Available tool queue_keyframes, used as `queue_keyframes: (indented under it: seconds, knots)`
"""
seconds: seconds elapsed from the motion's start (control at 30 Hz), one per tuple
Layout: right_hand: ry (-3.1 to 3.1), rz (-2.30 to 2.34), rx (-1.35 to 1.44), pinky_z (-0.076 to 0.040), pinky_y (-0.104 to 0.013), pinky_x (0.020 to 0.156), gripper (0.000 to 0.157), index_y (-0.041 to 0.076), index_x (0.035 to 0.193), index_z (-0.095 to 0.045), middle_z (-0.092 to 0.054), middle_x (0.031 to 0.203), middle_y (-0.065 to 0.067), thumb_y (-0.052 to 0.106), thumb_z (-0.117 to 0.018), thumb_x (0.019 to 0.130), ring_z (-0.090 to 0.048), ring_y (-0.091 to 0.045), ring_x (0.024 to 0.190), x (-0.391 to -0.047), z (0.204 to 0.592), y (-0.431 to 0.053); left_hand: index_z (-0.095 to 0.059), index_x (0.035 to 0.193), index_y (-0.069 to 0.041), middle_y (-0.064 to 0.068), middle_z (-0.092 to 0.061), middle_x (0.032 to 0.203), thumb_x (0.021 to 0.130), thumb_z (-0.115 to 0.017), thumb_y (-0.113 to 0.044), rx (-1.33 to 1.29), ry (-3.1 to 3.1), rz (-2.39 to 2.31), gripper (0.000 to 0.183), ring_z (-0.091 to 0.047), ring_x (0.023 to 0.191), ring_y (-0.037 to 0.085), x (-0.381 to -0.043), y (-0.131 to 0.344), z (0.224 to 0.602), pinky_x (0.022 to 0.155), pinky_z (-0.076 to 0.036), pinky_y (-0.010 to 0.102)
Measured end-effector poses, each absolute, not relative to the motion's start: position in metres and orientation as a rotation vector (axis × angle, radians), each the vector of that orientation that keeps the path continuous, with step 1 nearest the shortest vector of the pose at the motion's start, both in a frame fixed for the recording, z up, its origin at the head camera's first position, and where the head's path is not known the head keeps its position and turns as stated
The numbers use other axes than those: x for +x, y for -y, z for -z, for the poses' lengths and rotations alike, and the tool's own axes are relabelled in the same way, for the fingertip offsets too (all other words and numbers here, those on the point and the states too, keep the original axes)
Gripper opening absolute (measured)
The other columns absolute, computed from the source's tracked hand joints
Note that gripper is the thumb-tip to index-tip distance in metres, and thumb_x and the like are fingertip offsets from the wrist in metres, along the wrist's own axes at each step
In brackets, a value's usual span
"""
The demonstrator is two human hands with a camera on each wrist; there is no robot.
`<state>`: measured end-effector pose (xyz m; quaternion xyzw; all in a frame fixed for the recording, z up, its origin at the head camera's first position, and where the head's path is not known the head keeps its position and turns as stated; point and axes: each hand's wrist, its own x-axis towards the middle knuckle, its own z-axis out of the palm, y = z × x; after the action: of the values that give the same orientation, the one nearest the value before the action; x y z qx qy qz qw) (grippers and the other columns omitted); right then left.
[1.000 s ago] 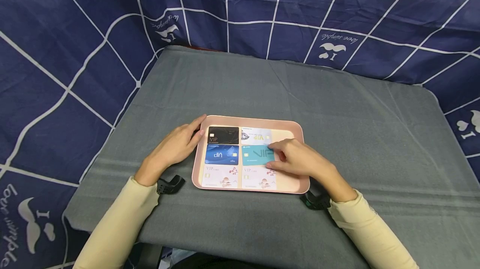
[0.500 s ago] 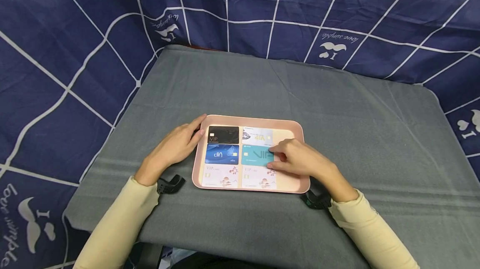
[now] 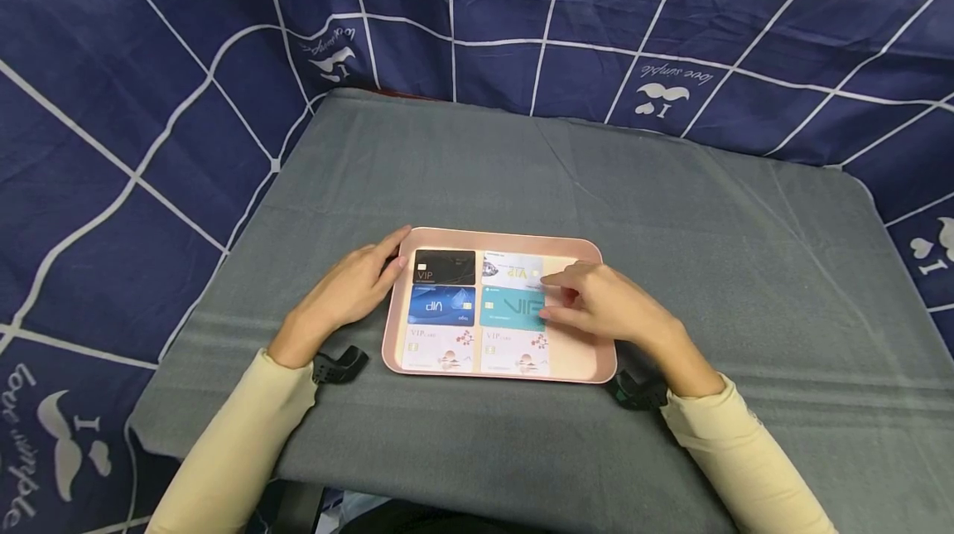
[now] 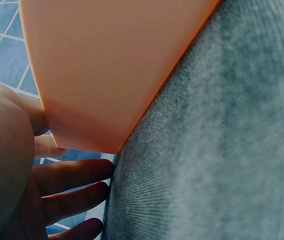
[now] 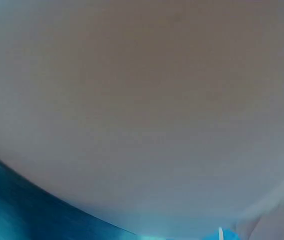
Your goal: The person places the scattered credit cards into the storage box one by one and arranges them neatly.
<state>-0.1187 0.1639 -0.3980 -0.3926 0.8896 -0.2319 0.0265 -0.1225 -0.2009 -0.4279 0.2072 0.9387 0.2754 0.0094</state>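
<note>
A pink tray [image 3: 577, 364] holds VIP cards in two columns. The left column has a black card [image 3: 445, 267], a blue card [image 3: 440, 305] and a white card with pink blossoms [image 3: 438, 349]. To its right lie a white card with gold lettering [image 3: 512, 269], a teal card [image 3: 507, 307] and a second blossom card [image 3: 514, 351]. My left hand [image 3: 350, 281] touches the tray's left rim with thumb and index finger, other fingers extended. My right hand [image 3: 604, 302] reaches over the tray's right side, index fingertip at the gold-lettered card's edge, thumb at the teal card's. Its other fingers are bent.
Grey cloth covers the table [image 3: 447, 161] around the tray. A blue curtain with white lines [image 3: 492, 12] hangs behind and at the sides. Black wrist straps [image 3: 341, 365] sit at both wrists. The right wrist view is mostly filled by a blurred close surface.
My right hand has moved slightly right and away from me, with its fingertips now nearer the cards' right edges. The gold-lettered card has slid a little right. My left hand stays still.
</note>
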Motion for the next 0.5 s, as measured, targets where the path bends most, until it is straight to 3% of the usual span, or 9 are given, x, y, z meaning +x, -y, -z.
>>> queue_keyframes:
  seconds: [0.1, 0.27, 0.5]
  knots:
    - [-2.796, 0.771, -1.233, -0.040, -0.025, 0.056, 0.036, -0.001, 0.108, -0.074, -0.055, 0.073, 0.003, 0.025, -0.080, 0.084, -0.046, -0.009, 0.062, -0.121, 0.393, -0.168, -0.039, 0.150, -0.001, 0.031, -0.060, 0.123, 0.106, -0.047, -0.021, 0.651, -2.936, -0.853, 0.050, -0.061, 0.110, 0.042, -0.123, 0.202, 0.428, 0.092, -0.046, 0.057]
    - [-2.896, 0.885, -1.253, -0.042, -0.027, 0.058, 0.035, 0.001, 0.108, -0.073, -0.059, 0.078, 0.001, 0.023, -0.082, 0.081, -0.054, -0.017, 0.067, -0.122, 0.388, -0.181, -0.039, 0.150, -0.001, 0.031, -0.060, 0.125, 0.105, -0.048, -0.023, 0.649, -2.956, -0.840, 0.050, -0.060, 0.111, 0.044, -0.122, 0.205, 0.429, 0.092, -0.045, 0.057]
    - [-3.096, 0.894, -1.165, -0.044, -0.029, 0.061, 0.034, 0.006, 0.108, -0.074, -0.063, 0.083, -0.001, 0.029, -0.080, 0.084, -0.056, -0.015, 0.073, -0.109, 0.389, -0.215, -0.044, 0.148, -0.002, 0.025, -0.056, 0.136, 0.103, -0.054, -0.026, 0.686, -3.114, -0.766, 0.052, -0.055, 0.120, 0.042, -0.114, 0.208, 0.417, 0.095, -0.041, 0.059]
